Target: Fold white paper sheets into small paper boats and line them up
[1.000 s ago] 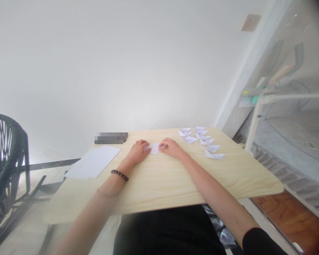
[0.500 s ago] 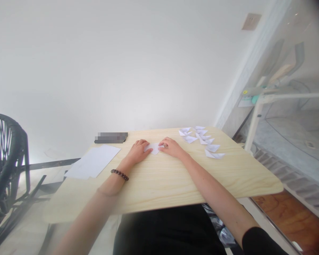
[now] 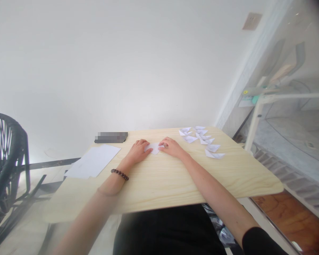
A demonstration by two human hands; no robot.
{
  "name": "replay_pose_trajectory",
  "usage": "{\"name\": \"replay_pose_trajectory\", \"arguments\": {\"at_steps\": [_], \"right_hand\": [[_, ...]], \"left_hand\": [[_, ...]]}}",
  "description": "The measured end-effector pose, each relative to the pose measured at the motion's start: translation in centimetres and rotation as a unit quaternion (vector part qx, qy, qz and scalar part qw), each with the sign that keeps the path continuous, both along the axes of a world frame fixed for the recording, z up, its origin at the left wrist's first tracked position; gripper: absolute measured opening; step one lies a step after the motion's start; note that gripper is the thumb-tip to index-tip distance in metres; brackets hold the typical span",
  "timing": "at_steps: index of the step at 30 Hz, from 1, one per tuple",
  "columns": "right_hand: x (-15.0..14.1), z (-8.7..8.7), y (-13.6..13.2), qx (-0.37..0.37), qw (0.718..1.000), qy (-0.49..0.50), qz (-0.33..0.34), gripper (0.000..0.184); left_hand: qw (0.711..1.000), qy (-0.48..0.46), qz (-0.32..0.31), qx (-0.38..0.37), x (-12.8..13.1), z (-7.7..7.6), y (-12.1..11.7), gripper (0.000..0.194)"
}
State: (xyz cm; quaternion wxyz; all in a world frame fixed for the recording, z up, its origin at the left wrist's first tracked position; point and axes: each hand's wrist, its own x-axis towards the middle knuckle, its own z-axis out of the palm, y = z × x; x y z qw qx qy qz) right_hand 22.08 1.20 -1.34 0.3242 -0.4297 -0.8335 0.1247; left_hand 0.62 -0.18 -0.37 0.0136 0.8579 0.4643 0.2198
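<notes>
A small piece of folded white paper (image 3: 154,148) lies on the wooden table (image 3: 159,187), between my two hands. My left hand (image 3: 138,151) grips its left end, thumb at the near side and fingers curled at the far side. The right end is pinched between the thumb and fingers of my right hand (image 3: 171,147). Parts of the paper are covered by the fingertips. Several folded white paper boats (image 3: 213,148) stand in loose rows to the right of my right hand.
Flat white paper sheets (image 3: 94,161) lie at the table's left edge, with a blurred-out dark object (image 3: 111,137) behind them. A white wall (image 3: 122,71) rises beyond the table. On the far left is a dark woven chair (image 3: 9,156); a white metal frame (image 3: 255,120) stands right.
</notes>
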Motion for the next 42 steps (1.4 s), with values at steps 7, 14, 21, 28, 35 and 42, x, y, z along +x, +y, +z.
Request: {"name": "replay_pose_trajectory", "arguments": {"at_steps": [7, 14, 21, 28, 35, 42], "right_hand": [[-0.04, 0.22, -0.20, -0.005, 1.000, -0.001, -0.003, 0.019], [-0.07, 0.22, -0.22, -0.011, 1.000, 0.003, -0.005, 0.019], [-0.11, 0.29, -0.21, -0.016, 1.000, 0.007, -0.005, 0.018], [-0.14, 0.23, -0.25, -0.013, 1.000, 0.008, -0.003, 0.018], [-0.10, 0.28, -0.30, -0.014, 1.000, 0.009, -0.005, 0.018], [-0.16, 0.29, -0.22, -0.012, 1.000, 0.009, -0.002, 0.017]], "left_hand": [[1.000, 0.005, 0.005, -0.001, 0.02, 0.03, -0.06, 0.041], [1.000, 0.001, 0.006, -0.003, 0.05, 0.02, -0.04, 0.040], [1.000, -0.004, 0.010, -0.017, 0.12, 0.21, -0.17, 0.040], [1.000, 0.003, 0.006, -0.009, 0.10, 0.15, -0.14, 0.040], [1.000, 0.012, 0.005, -0.005, 0.07, 0.22, -0.22, 0.040], [1.000, 0.008, 0.002, -0.010, 0.06, 0.45, -0.40, 0.039]]}}
